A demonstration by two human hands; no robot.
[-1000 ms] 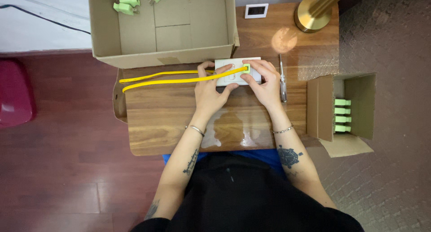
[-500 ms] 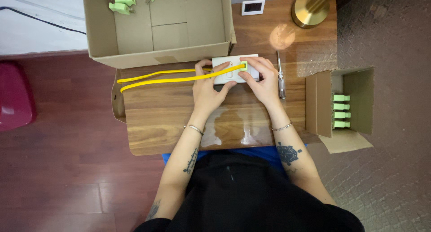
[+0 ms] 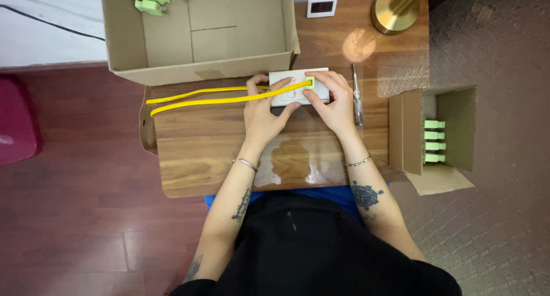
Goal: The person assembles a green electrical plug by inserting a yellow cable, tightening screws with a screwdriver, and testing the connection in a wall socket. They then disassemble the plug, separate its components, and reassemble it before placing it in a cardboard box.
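Both our hands rest on the white plate at the far middle of the tabletop. Our left hand presses down on its near left part, fingers spread over the yellow wires, which run off leftward. Our right hand pinches the green plug on the plate's right part (thumb and forefinger closed on it). Just right of that hand lies a screwdriver. A large open box sits behind, a small box of green pieces stands to the right, and a brass lamp base sits at the far right corner.
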